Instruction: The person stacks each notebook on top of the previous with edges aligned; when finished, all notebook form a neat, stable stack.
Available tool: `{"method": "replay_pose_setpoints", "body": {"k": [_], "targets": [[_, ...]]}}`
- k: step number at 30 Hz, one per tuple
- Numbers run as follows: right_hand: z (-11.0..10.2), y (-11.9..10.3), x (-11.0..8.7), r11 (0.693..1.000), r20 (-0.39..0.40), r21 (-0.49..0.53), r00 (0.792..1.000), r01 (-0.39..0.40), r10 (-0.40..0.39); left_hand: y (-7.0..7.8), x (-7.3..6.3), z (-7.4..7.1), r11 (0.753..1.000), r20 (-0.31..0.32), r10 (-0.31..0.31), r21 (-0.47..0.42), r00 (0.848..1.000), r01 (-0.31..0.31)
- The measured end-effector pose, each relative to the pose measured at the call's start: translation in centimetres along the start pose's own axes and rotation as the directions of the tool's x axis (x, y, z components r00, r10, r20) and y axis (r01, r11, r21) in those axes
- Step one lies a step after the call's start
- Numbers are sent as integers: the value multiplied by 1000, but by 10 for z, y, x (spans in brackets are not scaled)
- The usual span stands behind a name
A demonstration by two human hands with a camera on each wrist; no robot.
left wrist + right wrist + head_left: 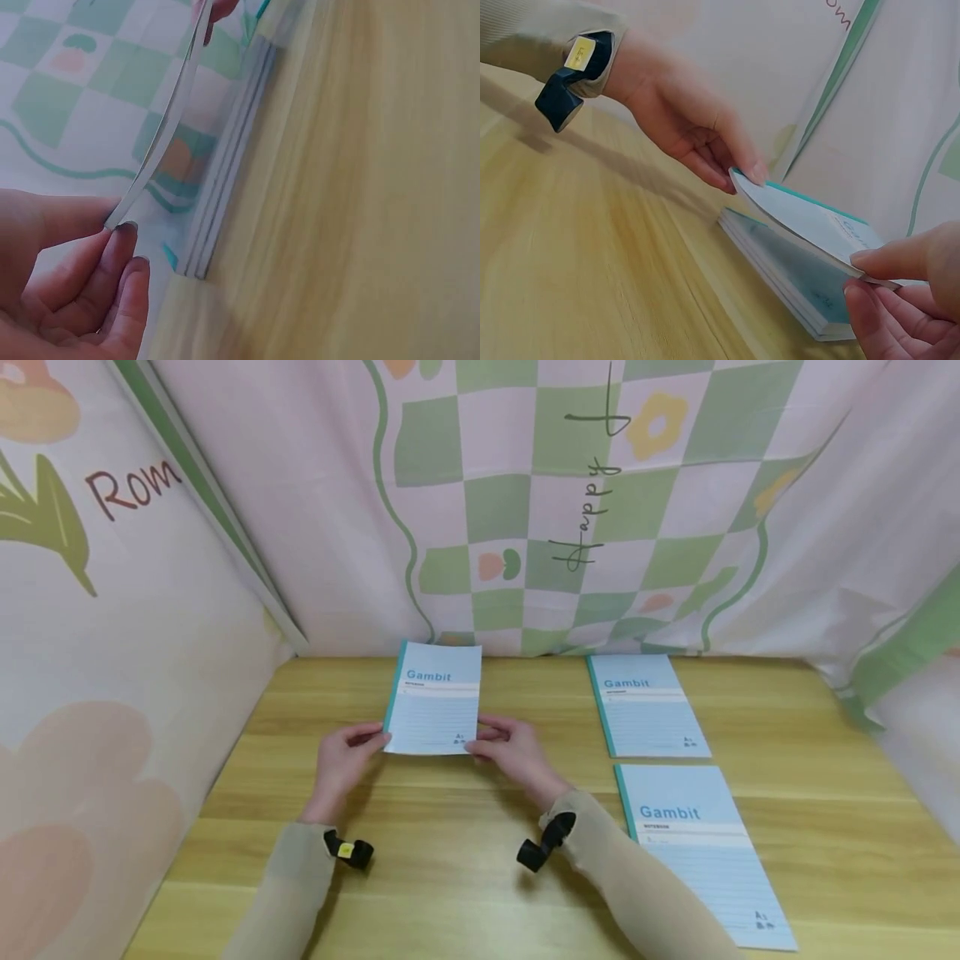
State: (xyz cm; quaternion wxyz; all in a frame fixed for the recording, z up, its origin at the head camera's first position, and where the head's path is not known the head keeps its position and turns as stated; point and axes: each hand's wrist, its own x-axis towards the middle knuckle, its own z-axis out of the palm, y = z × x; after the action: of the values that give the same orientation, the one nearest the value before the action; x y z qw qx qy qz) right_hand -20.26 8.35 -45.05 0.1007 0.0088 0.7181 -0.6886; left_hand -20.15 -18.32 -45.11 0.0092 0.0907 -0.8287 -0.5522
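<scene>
Notebook hangs by its near edge just above the stack on the tabletop; whether its far end touches that stack I cannot tell. Both hands pinch it for me, the left hand at the near-left corner, the right hand at the near-right, thumbs on top and fingers underneath. From the left wrist camera I see the edge bow slightly, so I judge that light, even pinches at matched heights matter most. I would hold its teal spine parallel to the stack's side, fingertips out of the gap. Well to the stack's right lie a farther notebook and a nearer notebook.
</scene>
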Motion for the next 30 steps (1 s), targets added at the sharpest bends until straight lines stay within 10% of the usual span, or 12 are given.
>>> {"method": "replay_pose_setpoints", "body": {"k": [30], "targets": [[12,13,22,979,-106,-204,994,-21,-1,-12,16,9,992,-45,-31,120,999,36]]}}
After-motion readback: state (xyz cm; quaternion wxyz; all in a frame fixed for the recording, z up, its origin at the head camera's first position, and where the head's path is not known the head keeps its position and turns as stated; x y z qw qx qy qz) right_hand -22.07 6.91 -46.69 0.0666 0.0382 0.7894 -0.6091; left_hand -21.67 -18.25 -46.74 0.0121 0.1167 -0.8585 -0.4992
